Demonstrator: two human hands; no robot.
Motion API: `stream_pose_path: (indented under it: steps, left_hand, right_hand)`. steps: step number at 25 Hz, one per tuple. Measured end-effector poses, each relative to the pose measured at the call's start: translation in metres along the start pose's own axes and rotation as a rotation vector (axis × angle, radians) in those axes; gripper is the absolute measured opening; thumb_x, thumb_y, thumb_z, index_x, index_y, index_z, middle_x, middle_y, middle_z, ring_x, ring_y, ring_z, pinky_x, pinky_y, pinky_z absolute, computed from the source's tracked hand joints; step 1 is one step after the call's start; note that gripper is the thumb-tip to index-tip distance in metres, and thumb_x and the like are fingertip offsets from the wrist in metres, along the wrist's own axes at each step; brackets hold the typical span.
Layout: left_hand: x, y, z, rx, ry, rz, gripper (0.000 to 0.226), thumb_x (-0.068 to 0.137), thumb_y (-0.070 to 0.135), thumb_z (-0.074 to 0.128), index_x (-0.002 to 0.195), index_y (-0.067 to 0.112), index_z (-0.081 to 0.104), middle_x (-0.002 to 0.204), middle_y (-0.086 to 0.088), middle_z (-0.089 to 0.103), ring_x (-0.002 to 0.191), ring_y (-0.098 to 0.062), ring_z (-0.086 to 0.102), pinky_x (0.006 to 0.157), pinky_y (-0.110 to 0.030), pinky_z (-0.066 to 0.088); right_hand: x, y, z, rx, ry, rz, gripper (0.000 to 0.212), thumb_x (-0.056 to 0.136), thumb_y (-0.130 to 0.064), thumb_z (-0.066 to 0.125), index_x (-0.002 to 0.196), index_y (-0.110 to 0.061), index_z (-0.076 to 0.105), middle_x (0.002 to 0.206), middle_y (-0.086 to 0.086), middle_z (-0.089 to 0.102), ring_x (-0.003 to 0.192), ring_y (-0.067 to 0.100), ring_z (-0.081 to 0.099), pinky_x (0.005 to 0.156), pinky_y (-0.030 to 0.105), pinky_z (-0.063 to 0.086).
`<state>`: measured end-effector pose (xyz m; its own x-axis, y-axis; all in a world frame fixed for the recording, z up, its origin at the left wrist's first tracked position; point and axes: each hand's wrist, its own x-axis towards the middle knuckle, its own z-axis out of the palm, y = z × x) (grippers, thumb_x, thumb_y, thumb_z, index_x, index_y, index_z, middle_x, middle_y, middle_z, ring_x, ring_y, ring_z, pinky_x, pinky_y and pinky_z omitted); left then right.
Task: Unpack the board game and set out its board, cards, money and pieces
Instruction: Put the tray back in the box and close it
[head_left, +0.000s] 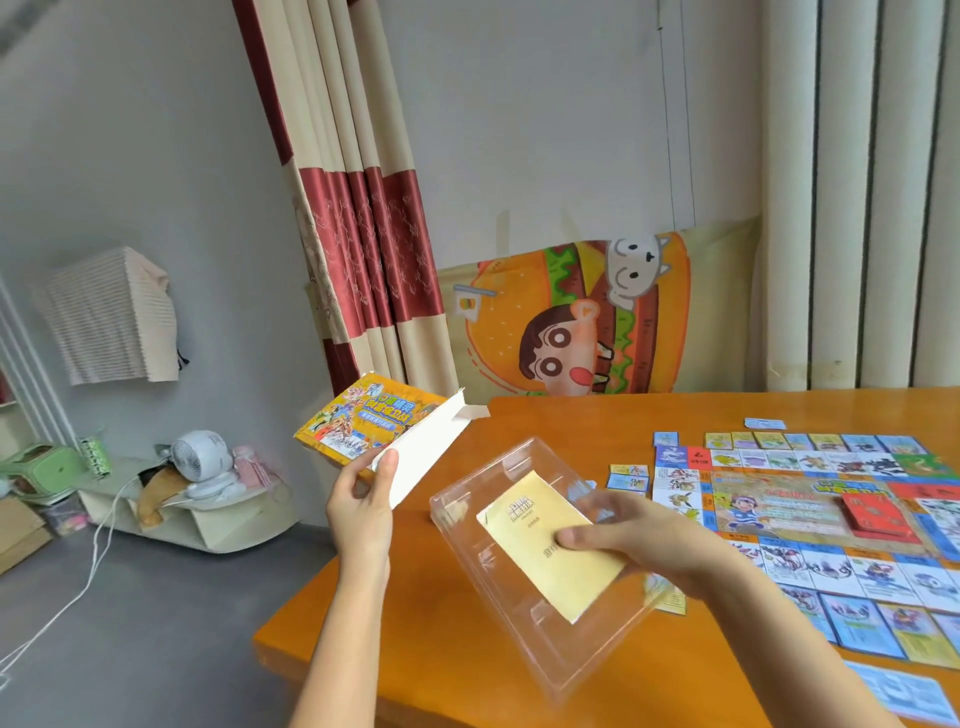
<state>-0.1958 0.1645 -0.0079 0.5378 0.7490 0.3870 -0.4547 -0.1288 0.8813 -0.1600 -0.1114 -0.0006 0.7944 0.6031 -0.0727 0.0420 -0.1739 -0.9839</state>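
My left hand (363, 506) grips the open end of the colourful game box (374, 423), held up off the table's left corner. My right hand (639, 543) holds a clear plastic tray (524, 639) above the table, thumb pressing a yellow leaflet (545, 540) onto it. The game board (810, 506) lies spread on the right of the orange table (545, 426), ringed by picture cards. A red card stack (872, 514) sits on the board's middle. Small blue cards (628, 477) lie left of the board.
A loose blue card (763, 423) lies behind the board and a pale blue sheet (904, 693) near the front right edge. A burger-print cloth (587, 322) and curtains hang behind. On the floor at left stand a white fan (200, 460) and boxes.
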Motion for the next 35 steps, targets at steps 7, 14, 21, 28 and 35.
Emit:
stream_pose_path:
  steps: [7, 14, 21, 28, 35]
  left_hand:
    - [-0.027, 0.003, 0.016, 0.03, -0.007, 0.07, 0.017, 0.087, 0.026, 0.065, 0.103, 0.021, 0.062, 0.114, -0.003, 0.063, 0.108, -0.015, 0.057, 0.069, -0.013, 0.045]
    - [-0.045, 0.015, 0.031, 0.044, -0.126, 0.149, 0.022, 0.086, 0.02, 0.064, 0.107, 0.013, 0.063, 0.115, -0.004, 0.062, 0.1, -0.003, 0.06, 0.067, -0.008, 0.049]
    - [-0.071, 0.009, 0.053, -0.028, -0.22, 0.108, 0.024, 0.076, 0.032, 0.066, 0.099, 0.03, 0.061, 0.113, -0.005, 0.065, 0.101, -0.013, 0.066, 0.068, -0.033, 0.059]
    - [-0.072, 0.003, 0.059, -0.023, -0.286, 0.013, 0.025, 0.075, 0.034, 0.067, 0.099, 0.032, 0.062, 0.118, -0.004, 0.062, 0.108, -0.016, 0.062, 0.084, -0.052, 0.054]
    - [-0.07, -0.012, 0.052, 0.026, -0.355, 0.0, 0.024, 0.076, 0.04, 0.064, 0.099, 0.04, 0.061, 0.123, -0.003, 0.06, 0.115, -0.022, 0.059, 0.077, -0.046, 0.058]
  right_hand:
    - [0.004, -0.003, 0.014, 0.092, 0.128, -0.068, 0.053, 0.076, -0.029, 0.079, 0.12, -0.019, 0.051, 0.101, 0.007, 0.071, 0.089, 0.018, 0.071, 0.076, 0.037, 0.059]
    - [-0.006, -0.001, 0.01, 0.105, 0.123, -0.114, 0.052, 0.078, -0.027, 0.077, 0.112, -0.043, 0.041, 0.104, 0.0, 0.071, 0.085, 0.016, 0.072, 0.076, 0.038, 0.059]
    - [-0.003, 0.0, 0.0, 0.101, 0.136, -0.135, 0.065, 0.081, -0.026, 0.074, 0.124, -0.055, 0.034, 0.114, -0.005, 0.068, 0.093, 0.017, 0.07, 0.077, 0.042, 0.059]
    - [-0.006, -0.001, -0.016, 0.043, 0.106, -0.056, 0.061, 0.085, -0.024, 0.07, 0.121, -0.057, 0.033, 0.114, -0.007, 0.062, 0.091, 0.018, 0.069, 0.071, 0.037, 0.06]
    - [0.012, -0.001, -0.019, 0.035, 0.108, -0.042, 0.062, 0.084, -0.026, 0.071, 0.129, -0.051, 0.036, 0.11, 0.0, 0.07, 0.092, 0.019, 0.071, 0.087, 0.047, 0.055]
